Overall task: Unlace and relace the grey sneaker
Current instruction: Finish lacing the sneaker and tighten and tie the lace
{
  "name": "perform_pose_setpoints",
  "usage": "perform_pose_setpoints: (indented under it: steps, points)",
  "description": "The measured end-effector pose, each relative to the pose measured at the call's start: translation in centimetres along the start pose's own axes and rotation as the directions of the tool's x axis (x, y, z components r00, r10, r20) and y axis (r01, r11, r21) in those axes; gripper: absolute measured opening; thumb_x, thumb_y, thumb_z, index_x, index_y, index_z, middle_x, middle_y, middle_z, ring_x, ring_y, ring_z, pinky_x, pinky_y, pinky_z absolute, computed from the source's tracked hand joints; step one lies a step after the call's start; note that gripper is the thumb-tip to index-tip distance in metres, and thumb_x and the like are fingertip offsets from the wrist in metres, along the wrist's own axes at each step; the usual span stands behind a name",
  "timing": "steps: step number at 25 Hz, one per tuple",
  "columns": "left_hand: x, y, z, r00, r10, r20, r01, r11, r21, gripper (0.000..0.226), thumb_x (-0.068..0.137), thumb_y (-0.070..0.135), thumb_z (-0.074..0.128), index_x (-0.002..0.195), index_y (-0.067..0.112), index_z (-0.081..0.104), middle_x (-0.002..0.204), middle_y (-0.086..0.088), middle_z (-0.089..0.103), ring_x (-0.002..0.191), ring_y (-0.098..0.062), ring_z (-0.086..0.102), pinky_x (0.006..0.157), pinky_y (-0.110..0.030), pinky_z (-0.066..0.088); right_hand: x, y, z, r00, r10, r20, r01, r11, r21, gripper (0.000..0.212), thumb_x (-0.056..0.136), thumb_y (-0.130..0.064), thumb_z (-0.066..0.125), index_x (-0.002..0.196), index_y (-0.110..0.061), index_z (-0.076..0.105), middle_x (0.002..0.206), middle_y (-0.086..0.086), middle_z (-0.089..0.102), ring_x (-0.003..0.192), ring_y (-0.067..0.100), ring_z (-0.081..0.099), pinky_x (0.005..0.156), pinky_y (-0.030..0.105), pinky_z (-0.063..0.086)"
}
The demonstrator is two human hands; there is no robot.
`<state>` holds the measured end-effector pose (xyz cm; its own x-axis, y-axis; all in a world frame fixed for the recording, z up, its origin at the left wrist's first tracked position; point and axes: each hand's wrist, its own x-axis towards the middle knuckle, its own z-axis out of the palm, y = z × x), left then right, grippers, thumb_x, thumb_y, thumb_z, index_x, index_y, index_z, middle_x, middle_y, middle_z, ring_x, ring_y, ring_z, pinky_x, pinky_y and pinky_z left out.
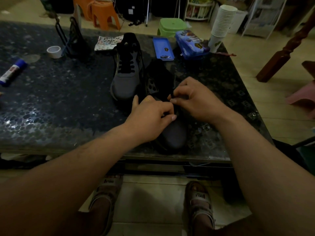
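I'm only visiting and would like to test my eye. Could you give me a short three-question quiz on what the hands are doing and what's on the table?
1. True or false: the left hand and the right hand are both working at the nearer grey sneaker.
2. What do the right hand's fingers pinch? A) the black lace B) a glue stick C) a roll of tape
3. Fill in: the stack of paper cups stands at the far ____ corner of the table, by the person's own sides.

Key: 1 true; 2 A; 3 right.
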<state>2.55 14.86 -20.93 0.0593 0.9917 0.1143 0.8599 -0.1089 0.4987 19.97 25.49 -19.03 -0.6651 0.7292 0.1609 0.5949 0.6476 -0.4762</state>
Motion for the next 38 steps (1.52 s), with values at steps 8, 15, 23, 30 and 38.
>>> perform_pose_setpoints:
  steps: [8,15,23,30,38]
  points:
    - [0.4,-1.8,-3.7,0.982,0.102,0.157,-0.116,0.989,0.087,0.007,0.095,0.041,0.068,0.093,0.038,0.062,0.087,0.014,0.056,0.108,-0.004,0.041,0.121,-0.068,-0.003,-0.5,-1.3,-2.6,0.999,0.025,0.042,-0.007,0.929,-0.37,0.025,0.099,-0.045,0.062,0.113,-0.028,0.074,0.122,-0.005,0.057,0.123,0.024,0.048,0.097,0.045,0.037]
    - [0.4,-0.9,-1.1,0.944,0.314,-0.097,-0.303,0.946,0.117,0.007,0.095,0.036,0.065,0.096,0.032,0.058,0.087,0.017,0.051,0.092,-0.015,0.05,0.087,-0.041,0.036,0.0,-1.1,-1.4,0.993,-0.112,-0.04,0.099,0.964,-0.247,0.017,0.095,-0.038,0.068,0.101,-0.025,0.075,0.111,-0.005,0.07,0.129,0.021,0.052,0.101,0.051,0.044]
    - [0.8,-1.5,0.4,0.922,0.376,-0.086,-0.346,0.904,0.251,0.006,0.099,0.028,0.057,0.102,0.027,0.053,0.082,0.012,0.05,0.081,-0.02,0.059,0.077,-0.039,0.039,0.9,-2.6,-0.3,0.94,0.173,-0.295,-0.112,0.971,0.212,0.011,0.102,-0.029,0.057,0.094,-0.023,0.061,0.066,-0.006,0.068,0.068,0.006,0.065,0.074,0.041,0.054]
    - [0.4,-1.6,0.3,0.937,0.339,-0.079,-0.326,0.934,0.147,0.023,0.09,0.011,0.061,0.107,0.025,0.053,0.098,0.009,0.047,0.089,-0.018,0.055,0.081,-0.043,0.046,1.1,-3.1,-0.5,0.89,0.302,-0.341,-0.172,0.916,0.363,0.016,0.104,-0.025,0.055,0.093,-0.013,0.059,0.066,-0.003,0.068,0.067,0.008,0.065,0.075,0.033,0.052]
    - [1.2,-2.1,-0.4,0.981,0.193,-0.031,-0.195,0.976,-0.093,0.012,0.091,0.025,0.073,0.099,0.019,0.068,0.12,0.003,0.047,0.104,-0.013,0.054,0.095,-0.032,0.049,1.1,-3.6,-0.5,0.849,0.397,-0.348,-0.169,0.83,0.532,0.019,0.107,-0.024,0.05,0.092,-0.013,0.055,0.065,0.002,0.069,0.078,0.02,0.07,0.083,0.043,0.055]
